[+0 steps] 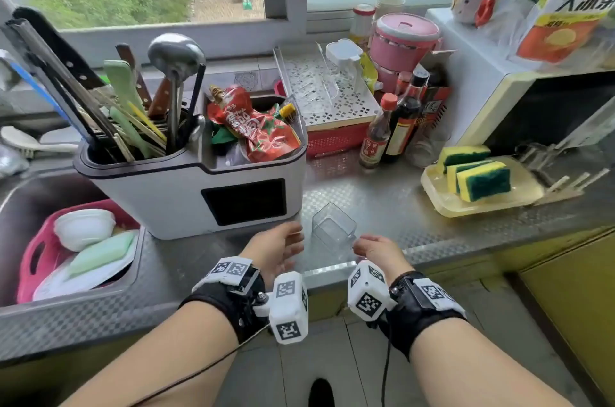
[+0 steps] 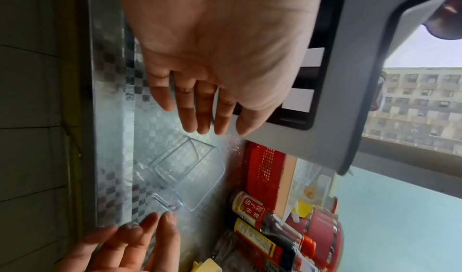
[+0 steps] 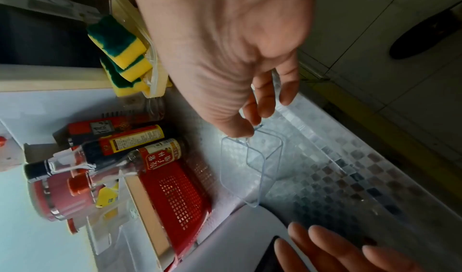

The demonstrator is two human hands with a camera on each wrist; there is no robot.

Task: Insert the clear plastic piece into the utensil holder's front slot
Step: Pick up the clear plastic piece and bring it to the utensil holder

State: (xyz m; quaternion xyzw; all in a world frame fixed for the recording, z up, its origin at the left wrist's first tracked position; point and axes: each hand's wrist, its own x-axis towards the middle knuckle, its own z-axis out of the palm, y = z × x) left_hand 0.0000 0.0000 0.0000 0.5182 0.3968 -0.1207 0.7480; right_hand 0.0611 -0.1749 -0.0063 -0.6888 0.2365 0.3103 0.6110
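Note:
The white utensil holder (image 1: 149,193) stands on the steel counter, its dark rectangular front slot (image 1: 244,202) empty and facing me. A clear plastic piece (image 1: 332,226), a small open box with a tab, lies on the counter just right of the holder. My right hand (image 1: 369,248) reaches its near corner; in the right wrist view the thumb and forefinger (image 3: 250,126) pinch the tab of the clear piece (image 3: 252,161). My left hand (image 1: 283,248) hovers open by the holder's lower right corner, fingers straight (image 2: 205,122), a short way from the piece (image 2: 190,169).
A sink (image 1: 20,193) with a pink basket (image 1: 33,256) of dishes lies left. Sauce bottles (image 1: 376,137) and a red basket (image 1: 336,140) stand behind the piece. A tray of sponges (image 1: 476,180) and a microwave (image 1: 532,107) sit right. The counter's front edge (image 1: 329,270) is under my wrists.

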